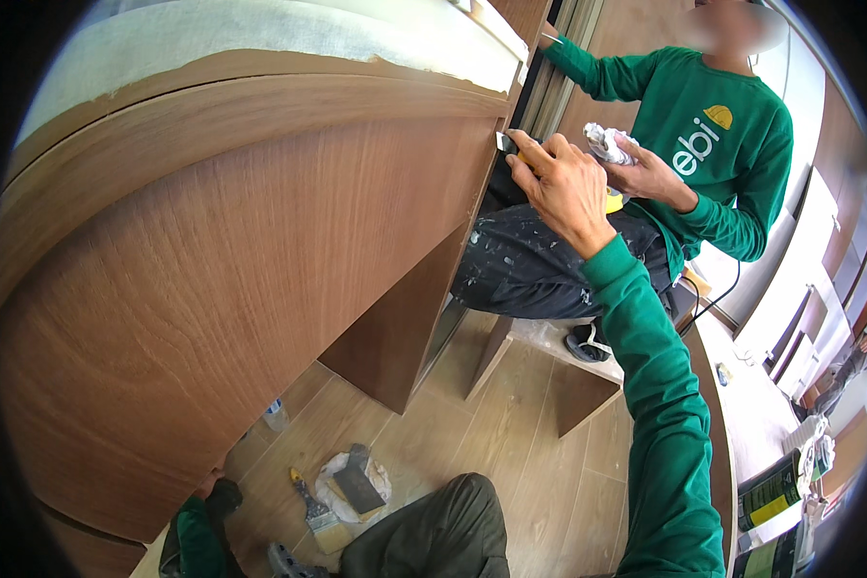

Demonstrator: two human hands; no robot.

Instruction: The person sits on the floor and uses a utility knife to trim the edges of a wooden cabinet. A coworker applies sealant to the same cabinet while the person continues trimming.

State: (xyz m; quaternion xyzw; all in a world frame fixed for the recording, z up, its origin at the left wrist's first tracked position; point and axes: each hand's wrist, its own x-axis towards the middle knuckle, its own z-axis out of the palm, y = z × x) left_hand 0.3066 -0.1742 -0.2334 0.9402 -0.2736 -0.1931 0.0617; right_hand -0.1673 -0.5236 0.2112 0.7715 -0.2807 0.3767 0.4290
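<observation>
My right hand (566,193) is closed around a yellow-and-black bladed hand tool (507,144). Its short pale blade meets the end edge of the wood-grain panel (260,222); my fingers hide most of the handle, so I cannot tell whether it is a knife or a scraper. At the lower left, my left sleeve (195,539) shows below the panel, with a little of my left hand (210,484) at the panel's lower edge; its fingers are hidden. Just beyond my right hand, a co-worker's hand (650,173) holds a crumpled white bundle (609,143).
The co-worker in a green sweatshirt (718,159) sits close on a low wooden bench (549,337). On the floor lie a paintbrush (313,506) and a dark flat spreader (359,482) on a round white lid (337,472). Tins (769,491) stand at the lower right.
</observation>
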